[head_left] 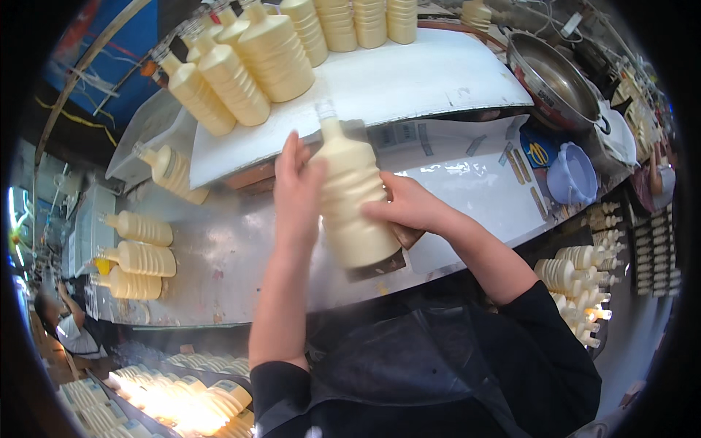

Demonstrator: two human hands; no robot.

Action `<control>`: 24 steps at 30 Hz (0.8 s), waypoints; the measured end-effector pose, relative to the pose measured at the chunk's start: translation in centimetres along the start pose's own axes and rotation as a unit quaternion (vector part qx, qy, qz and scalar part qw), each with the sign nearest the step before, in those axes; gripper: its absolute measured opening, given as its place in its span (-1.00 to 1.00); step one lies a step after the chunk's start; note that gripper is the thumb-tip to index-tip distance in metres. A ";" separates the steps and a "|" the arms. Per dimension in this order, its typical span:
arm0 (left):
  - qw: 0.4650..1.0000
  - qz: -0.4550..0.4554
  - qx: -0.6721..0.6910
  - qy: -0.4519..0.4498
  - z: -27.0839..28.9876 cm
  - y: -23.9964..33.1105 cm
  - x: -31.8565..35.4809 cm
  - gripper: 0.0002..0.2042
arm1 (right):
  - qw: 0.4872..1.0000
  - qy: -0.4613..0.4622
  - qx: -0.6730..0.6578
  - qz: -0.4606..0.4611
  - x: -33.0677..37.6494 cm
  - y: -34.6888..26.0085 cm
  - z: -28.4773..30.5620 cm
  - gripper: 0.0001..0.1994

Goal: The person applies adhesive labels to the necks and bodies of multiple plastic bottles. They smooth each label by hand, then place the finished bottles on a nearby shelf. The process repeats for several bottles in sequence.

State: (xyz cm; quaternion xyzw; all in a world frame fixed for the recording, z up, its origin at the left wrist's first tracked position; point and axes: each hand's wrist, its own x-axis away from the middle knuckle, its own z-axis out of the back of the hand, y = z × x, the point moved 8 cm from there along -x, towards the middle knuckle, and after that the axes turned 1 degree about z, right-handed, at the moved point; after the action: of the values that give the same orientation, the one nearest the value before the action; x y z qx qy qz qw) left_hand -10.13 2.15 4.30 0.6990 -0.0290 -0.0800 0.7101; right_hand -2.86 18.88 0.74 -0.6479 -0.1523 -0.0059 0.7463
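A cream-coloured bottle (352, 197) with a ribbed body and a clear neck tilts slightly in front of me. My right hand (409, 204) grips it from the right, thumb across its front. Along its left side is my left hand (298, 179), smeared by motion, its fingers stretched upward and the thumb by the bottle; whether it touches cannot be told. Under the bottle's base shows a dark brown block (377, 268), partly hidden.
Several similar bottles (274, 58) stand on a raised white board (409, 73). Others lie at the left (142, 259). A lilac bucket (572, 175), a metal pan (555, 77) and many bottles (577, 281) are at the right. Another person (73, 328) is at far left.
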 end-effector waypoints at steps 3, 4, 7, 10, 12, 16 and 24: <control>0.997 0.047 -0.015 -0.060 -2.0 -2.9 4.2 -0.01 | 0.998 0.054 0.010 -0.005 -0.9 3.3 1.1 -0.35; 0.995 0.083 0.005 -0.056 -2.7 -2.8 5.5 0.03 | 0.998 0.065 0.023 -0.002 -0.6 2.6 1.6 -0.40; 0.990 0.115 0.060 -0.061 -3.0 -2.7 5.8 0.05 | 0.989 0.126 0.056 0.059 1.0 0.1 8.1 -0.61; 0.994 0.101 0.046 -0.022 -2.0 -4.7 5.5 0.08 | 0.921 0.371 0.110 0.039 4.5 -3.6 21.9 -0.80; 0.993 0.103 0.060 -0.016 -2.5 -4.5 5.4 0.06 | 0.851 0.496 0.129 0.110 7.7 -4.3 33.9 -0.79; 0.990 0.120 0.068 -0.006 -3.1 -3.6 5.8 0.05 | 0.669 0.624 0.395 0.087 13.4 -5.9 50.7 -0.63; 0.990 0.112 0.089 -0.005 -2.9 -4.3 5.7 0.06 | 0.684 0.443 0.551 -0.183 9.2 2.3 60.7 -0.61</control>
State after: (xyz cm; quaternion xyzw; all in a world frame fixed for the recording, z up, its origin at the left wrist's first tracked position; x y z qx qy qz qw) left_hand -4.36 4.08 -0.41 0.7513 -0.1178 -0.0011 0.6494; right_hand -6.90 79.77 7.63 -0.0016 0.1044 -0.3437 0.9333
